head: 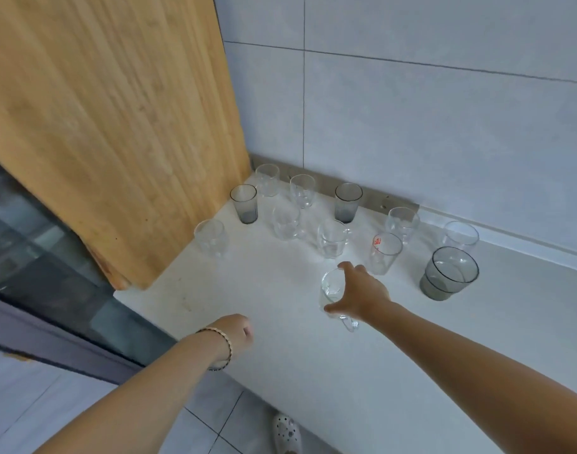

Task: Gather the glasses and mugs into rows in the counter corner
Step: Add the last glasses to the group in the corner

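Observation:
Several glasses stand on the white counter (pixel 280 306) near the corner. Among them are a smoky grey tumbler (pixel 244 203) by the wooden panel, another grey tumbler (pixel 347 202) by the wall, a wide grey glass (pixel 449 273) at right, and a clear glass with red print (pixel 384 253). My right hand (pixel 359 293) grips a clear glass mug (pixel 333 290) from above, its handle pointing toward me. My left hand (pixel 238 332) hovers over the counter's front edge with its fingers curled and nothing in it.
A tall wooden panel (pixel 116 126) forms the left side of the corner, and a tiled wall (pixel 411 126) the back. A clear glass (pixel 211 237) stands close to the panel. Floor tiles and a white shoe (pixel 287 434) show below the counter edge.

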Demonstrator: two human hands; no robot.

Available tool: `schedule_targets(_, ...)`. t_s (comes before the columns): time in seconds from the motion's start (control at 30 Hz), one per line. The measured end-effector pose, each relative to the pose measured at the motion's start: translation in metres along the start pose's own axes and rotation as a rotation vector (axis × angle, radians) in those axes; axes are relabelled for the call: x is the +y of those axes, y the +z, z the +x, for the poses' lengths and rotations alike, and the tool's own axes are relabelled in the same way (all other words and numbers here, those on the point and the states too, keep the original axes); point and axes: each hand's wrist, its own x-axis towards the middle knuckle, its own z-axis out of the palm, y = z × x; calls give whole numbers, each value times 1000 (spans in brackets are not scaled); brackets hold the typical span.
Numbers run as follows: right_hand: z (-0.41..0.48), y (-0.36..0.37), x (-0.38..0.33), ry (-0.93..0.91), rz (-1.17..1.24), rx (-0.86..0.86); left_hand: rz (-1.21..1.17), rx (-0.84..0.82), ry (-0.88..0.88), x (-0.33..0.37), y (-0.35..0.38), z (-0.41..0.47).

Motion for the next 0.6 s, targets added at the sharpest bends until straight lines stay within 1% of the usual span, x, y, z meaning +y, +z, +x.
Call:
schedule_targets(0.1,40,9,-33,-32,4,-22,2,-12,-9,-15,-29,30)
schedule_targets(0.3,106,31,-105,-39,17,-66,-49,-33,-18,-44,-70,73)
schedule_targets(0.43,136,46,-138,9,44,-55,-38,-56,19,-61,-83,95)
schedule_targets(0.6,153,60,-156,83,41,-36,25,-84,100,-76,-99,117)
